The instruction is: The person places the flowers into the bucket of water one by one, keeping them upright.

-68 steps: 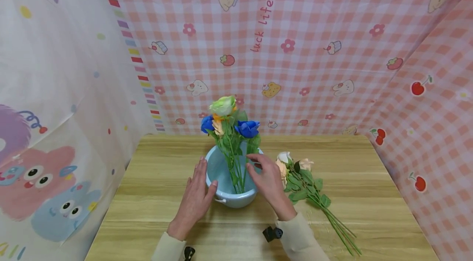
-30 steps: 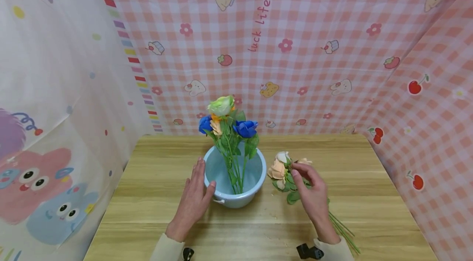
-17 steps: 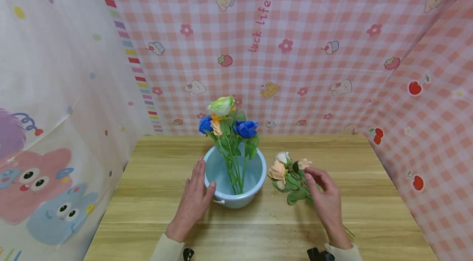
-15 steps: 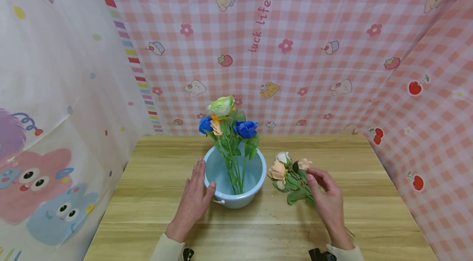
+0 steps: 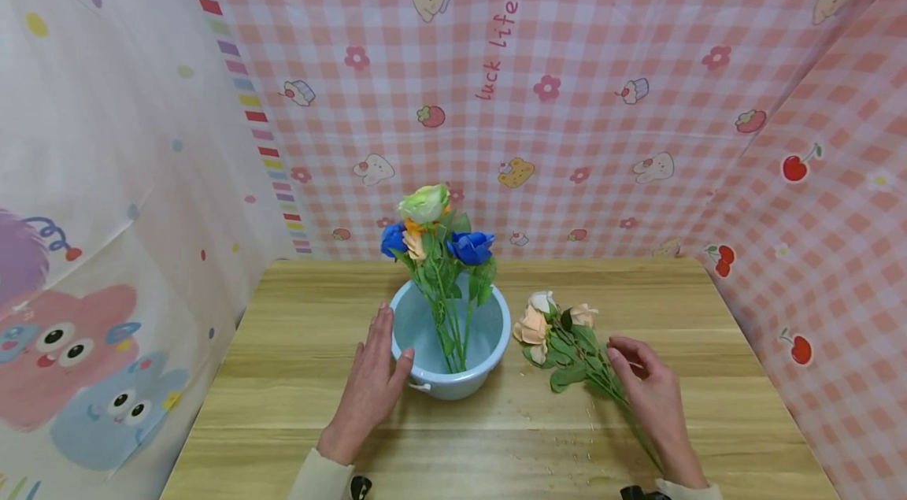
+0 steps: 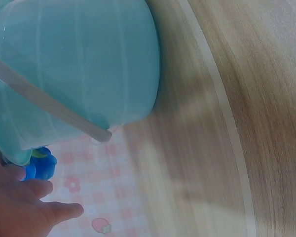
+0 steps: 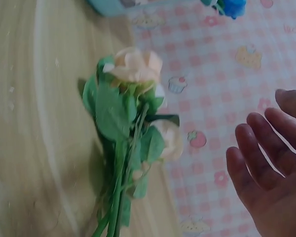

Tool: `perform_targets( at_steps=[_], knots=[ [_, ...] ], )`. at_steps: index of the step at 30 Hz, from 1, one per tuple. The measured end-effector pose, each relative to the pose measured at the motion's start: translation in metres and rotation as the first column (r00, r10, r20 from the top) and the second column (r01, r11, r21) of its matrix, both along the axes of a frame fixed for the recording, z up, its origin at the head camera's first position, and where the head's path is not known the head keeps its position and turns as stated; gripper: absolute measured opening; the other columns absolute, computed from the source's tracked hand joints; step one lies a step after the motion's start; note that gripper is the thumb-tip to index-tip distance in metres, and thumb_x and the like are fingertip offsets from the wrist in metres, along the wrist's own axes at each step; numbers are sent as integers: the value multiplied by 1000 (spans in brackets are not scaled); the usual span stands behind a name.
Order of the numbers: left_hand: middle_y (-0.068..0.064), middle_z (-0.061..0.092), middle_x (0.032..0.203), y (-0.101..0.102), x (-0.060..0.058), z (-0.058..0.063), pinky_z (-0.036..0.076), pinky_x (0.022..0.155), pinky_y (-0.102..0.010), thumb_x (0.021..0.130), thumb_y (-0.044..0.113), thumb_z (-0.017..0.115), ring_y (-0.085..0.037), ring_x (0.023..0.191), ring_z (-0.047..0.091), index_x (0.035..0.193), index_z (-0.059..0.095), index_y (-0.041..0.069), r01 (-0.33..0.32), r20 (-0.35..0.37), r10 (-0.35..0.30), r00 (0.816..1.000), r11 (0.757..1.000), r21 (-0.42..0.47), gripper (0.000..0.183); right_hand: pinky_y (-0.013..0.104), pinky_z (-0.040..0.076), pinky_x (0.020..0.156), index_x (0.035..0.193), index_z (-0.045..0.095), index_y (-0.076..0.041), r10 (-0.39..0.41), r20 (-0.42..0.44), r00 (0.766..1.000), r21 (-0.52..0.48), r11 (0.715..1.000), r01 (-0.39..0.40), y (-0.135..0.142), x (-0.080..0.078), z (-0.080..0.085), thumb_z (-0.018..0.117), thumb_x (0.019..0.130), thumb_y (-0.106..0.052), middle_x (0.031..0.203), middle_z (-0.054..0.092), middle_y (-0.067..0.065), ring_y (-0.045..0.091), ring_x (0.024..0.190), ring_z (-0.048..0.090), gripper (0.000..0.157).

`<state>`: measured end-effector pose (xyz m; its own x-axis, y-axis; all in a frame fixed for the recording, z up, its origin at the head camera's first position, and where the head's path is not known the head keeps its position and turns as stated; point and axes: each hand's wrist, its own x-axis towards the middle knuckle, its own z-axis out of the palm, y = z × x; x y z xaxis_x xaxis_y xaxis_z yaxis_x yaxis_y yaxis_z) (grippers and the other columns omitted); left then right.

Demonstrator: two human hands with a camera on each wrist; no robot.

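My left hand (image 5: 368, 386) rests with straight fingers against the left side of a light blue bucket (image 5: 499, 350). Standing in the bucket are artificial flowers: a pale green one (image 5: 423, 203), blue ones (image 5: 471, 247) and a small peach one. To the right, a bunch of artificial roses (image 5: 531, 325), peach and white, lies on the table with its stems toward the lower right. Over those stems (image 5: 615, 390) hovers my right hand (image 5: 655, 398), fingers loosely bent. In the right wrist view its fingers (image 7: 259, 148) are spread, apart from the roses and holding nothing.
The wooden table (image 5: 298, 374) meets a pink checked cloth (image 5: 638, 35) behind and at the right. A white printed cloth (image 5: 177, 193) hangs at the left. Small bits (image 5: 567, 441) lie scattered before the roses. The bucket's white handle (image 6: 49, 101) hangs down its side.
My right hand has left the bucket's right rim, passed over the rose heads and slid down to the lower right along the stems. My left hand stays at the bucket.
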<state>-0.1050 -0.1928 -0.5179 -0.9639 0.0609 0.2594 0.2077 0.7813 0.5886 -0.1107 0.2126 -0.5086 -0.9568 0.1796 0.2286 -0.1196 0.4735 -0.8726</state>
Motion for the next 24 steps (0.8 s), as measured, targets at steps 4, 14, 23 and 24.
perform_targets(
  at_steps=[4,14,23,24],
  knots=[
    [-16,16,172,0,0,0,27,113,-75,109,38,48,-39,156,19,165,17,2,0,8,0,1000,1000,4,74,7,48,82,123,71,-4,20,61,998,57,998,-23,8,0,-3,66,103,-22,118,74,14,-8,98,61,27],
    [-17,18,171,0,0,0,27,112,-75,109,40,47,-41,155,20,165,18,2,-1,-2,1,1000,1000,5,74,11,51,82,123,71,1,95,105,990,107,989,-106,18,-7,-19,69,101,-13,113,74,15,3,96,65,26],
    [-17,18,171,0,0,0,27,112,-75,108,34,51,-40,155,20,165,18,2,0,-4,0,1000,1000,14,73,26,56,79,125,70,0,155,215,964,175,965,-194,25,-14,-29,71,99,-13,116,73,18,33,103,71,29],
    [-16,17,172,0,0,0,26,113,-75,108,35,51,-39,156,19,165,18,2,1,0,-1,1000,1000,15,73,27,56,78,125,71,-1,155,226,962,185,963,-198,26,-15,-30,72,99,-13,116,73,18,34,103,71,29]
  ],
)
